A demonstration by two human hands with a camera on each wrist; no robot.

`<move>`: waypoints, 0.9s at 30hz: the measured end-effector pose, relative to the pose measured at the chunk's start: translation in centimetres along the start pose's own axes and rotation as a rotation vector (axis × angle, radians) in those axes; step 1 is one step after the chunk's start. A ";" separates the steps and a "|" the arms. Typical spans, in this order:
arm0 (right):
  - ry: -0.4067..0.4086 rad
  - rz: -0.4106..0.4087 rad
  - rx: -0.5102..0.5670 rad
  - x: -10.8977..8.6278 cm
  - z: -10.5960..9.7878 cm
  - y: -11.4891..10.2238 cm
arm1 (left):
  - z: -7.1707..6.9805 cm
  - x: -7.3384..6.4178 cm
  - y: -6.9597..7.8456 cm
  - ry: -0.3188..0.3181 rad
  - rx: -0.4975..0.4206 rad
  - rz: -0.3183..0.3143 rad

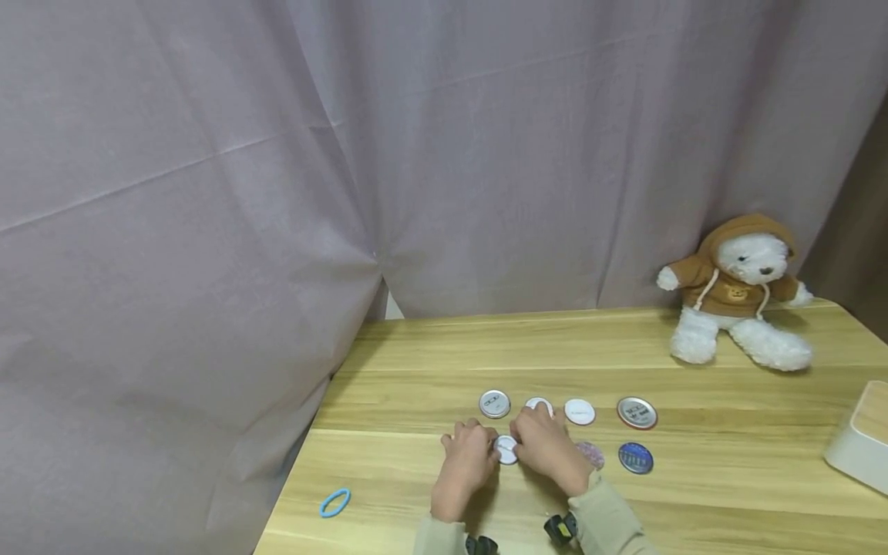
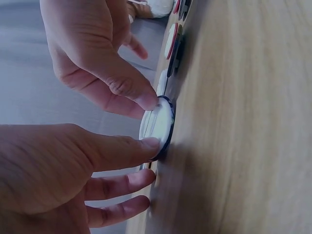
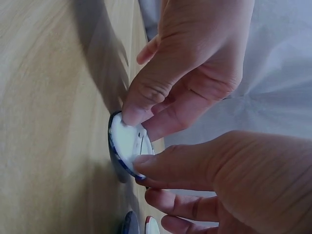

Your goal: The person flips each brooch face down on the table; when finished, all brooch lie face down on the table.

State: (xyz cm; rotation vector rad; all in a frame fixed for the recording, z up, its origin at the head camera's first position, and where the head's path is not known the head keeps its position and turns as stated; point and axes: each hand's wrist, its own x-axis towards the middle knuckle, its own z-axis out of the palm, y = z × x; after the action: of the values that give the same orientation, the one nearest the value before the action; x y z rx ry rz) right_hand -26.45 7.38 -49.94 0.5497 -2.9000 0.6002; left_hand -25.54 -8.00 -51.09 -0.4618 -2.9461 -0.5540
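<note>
A round pin badge [image 1: 507, 449] with a white back and dark blue rim is held at its edges between both hands, close over the wooden table. My left hand [image 1: 469, 456] pinches its left side, the thumb pressed on the white back in the left wrist view. From the opposite side my right hand [image 1: 548, 443] pinches the rim, its thumb [image 3: 161, 168] lying on the back too. A white-backed badge [image 1: 538, 401] shows partly behind the right hand's fingers. Beside that hand lies a pink-purple badge [image 1: 592, 455], partly covered by it.
Farther back are a silver-backed badge [image 1: 495, 404], a white badge [image 1: 580, 412] and a red-rimmed silver one [image 1: 637, 413]. A blue badge [image 1: 636, 458] lies to the right, a light-blue ring [image 1: 335, 502] to the left. A teddy bear [image 1: 738, 297] and a white box [image 1: 860, 443] stand right.
</note>
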 end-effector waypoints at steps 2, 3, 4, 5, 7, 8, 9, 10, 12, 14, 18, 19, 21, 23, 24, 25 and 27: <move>0.007 -0.001 -0.002 0.0 0.1 0.0 | 0.1 0.0 0.0 0.006 -0.007 0.004; 0.011 -0.002 -0.002 0.0 0.2 0.0 | 0.1 0.0 0.0 0.008 -0.010 0.006; 0.016 -0.003 -0.002 0.0 0.3 0.1 | 0.1 0.0 0.0 0.010 -0.009 0.006; 0.025 -0.004 0.001 -0.1 0.4 0.1 | 0.1 0.0 0.0 0.011 -0.010 0.007; 0.044 -0.013 0.011 -0.1 0.6 0.1 | 0.1 -0.1 0.0 0.016 -0.006 0.011; 0.051 -0.016 0.015 -0.1 0.7 0.1 | 0.1 -0.1 0.1 0.014 -0.003 0.009; 0.057 -0.019 0.020 -0.2 0.8 0.1 | 0.1 -0.1 0.1 0.017 0.003 0.011; 0.063 -0.023 0.024 -0.2 0.8 0.1 | 0.1 -0.1 0.1 0.017 0.008 0.011; 0.071 -0.029 0.026 -0.2 0.9 0.1 | 0.0 -0.1 0.1 0.020 0.013 0.017; 0.070 -0.028 0.020 -0.5 0.7 0.4 | 0.0 -0.2 0.5 0.028 0.020 0.026; 0.053 -0.015 0.016 -0.9 0.1 0.9 | -0.1 -0.4 1.1 0.043 0.043 0.035; 0.051 -0.012 0.016 -1.0 -0.1 1.0 | -0.2 -0.4 1.3 0.045 0.051 0.036; 0.048 -0.003 0.017 -1.2 -0.6 1.3 | -0.3 -0.4 1.5 0.040 0.057 0.036; 0.046 0.008 0.013 -1.4 -1.1 1.5 | -0.3 -0.3 1.8 0.039 0.059 0.045; 0.044 0.013 0.013 -1.5 -1.4 1.7 | -0.3 -0.2 2.0 0.037 0.067 0.049; 0.039 0.017 0.014 -1.5 -1.7 1.9 | -0.3 -0.1 2.2 0.036 0.070 0.056; 0.023 0.033 0.015 -1.8 -2.2 2.3 | -0.3 0.3 2.6 0.031 0.075 0.070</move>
State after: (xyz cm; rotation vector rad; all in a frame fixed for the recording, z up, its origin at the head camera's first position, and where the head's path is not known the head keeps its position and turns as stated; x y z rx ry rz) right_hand -25.58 10.85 -49.12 0.4947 -2.8909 0.6285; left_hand -24.96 -5.74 -49.94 -0.5402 -2.8971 -0.4377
